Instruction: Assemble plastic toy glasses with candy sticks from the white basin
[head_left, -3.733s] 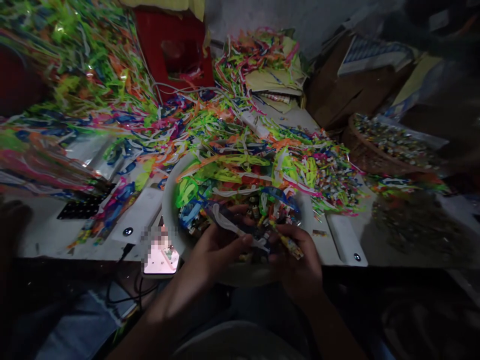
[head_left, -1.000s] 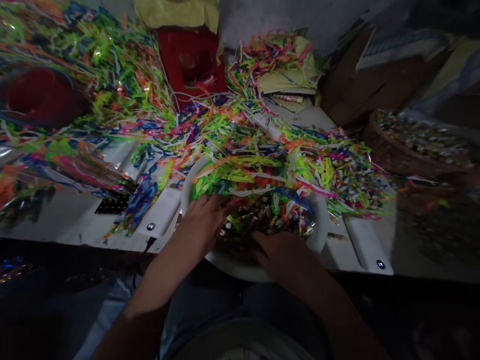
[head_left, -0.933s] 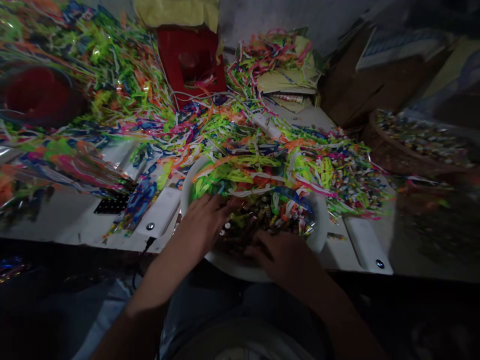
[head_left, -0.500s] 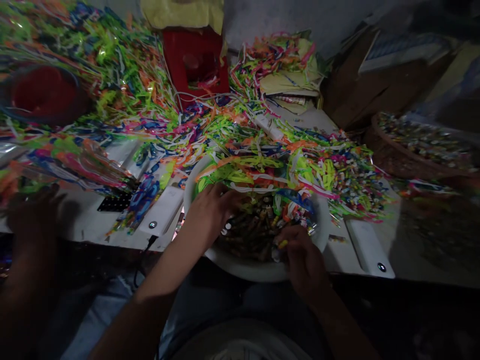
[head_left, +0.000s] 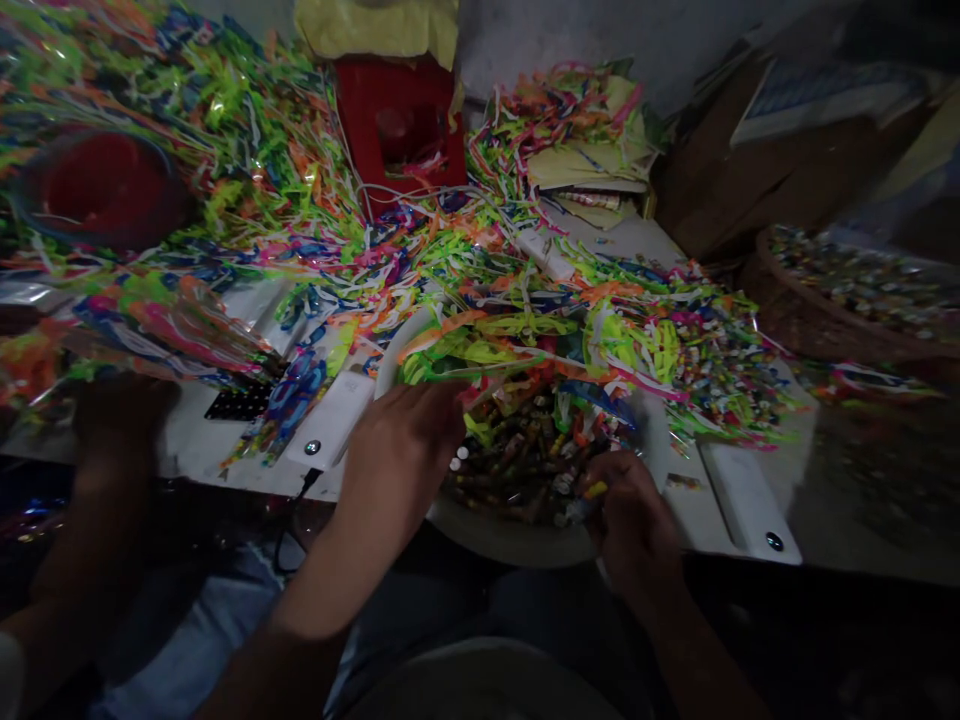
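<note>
A pale round basin (head_left: 517,540) stands before me, with small dark brown tube-shaped pieces (head_left: 525,470) heaped in it. Bright plastic strips (head_left: 517,335) in yellow-green, orange and white lie over its far side. My left hand (head_left: 401,450) reaches over the basin's left rim, fingers curled together beside the strips; what they pinch, if anything, is hidden. At the right rim, my right hand (head_left: 637,515) is closed around a small yellow-tipped piece (head_left: 595,490), its lower part pale and blurred. Two white round bits (head_left: 460,457) rest near my left fingers.
White power banks (head_left: 332,420) lie left and right of the basin. Tangled strips (head_left: 247,150) cover the table's back, around a red box (head_left: 401,130) and a red-centred round container (head_left: 97,190). A brown basket (head_left: 817,310) holds small pieces. Another person's hand (head_left: 124,405) is at left.
The whole view has shifted slightly, so things sit further right. My left hand has turned, its fingers drawn closer together. The right hand keeps its yellow-tipped piece. The other person's hand has moved right.
</note>
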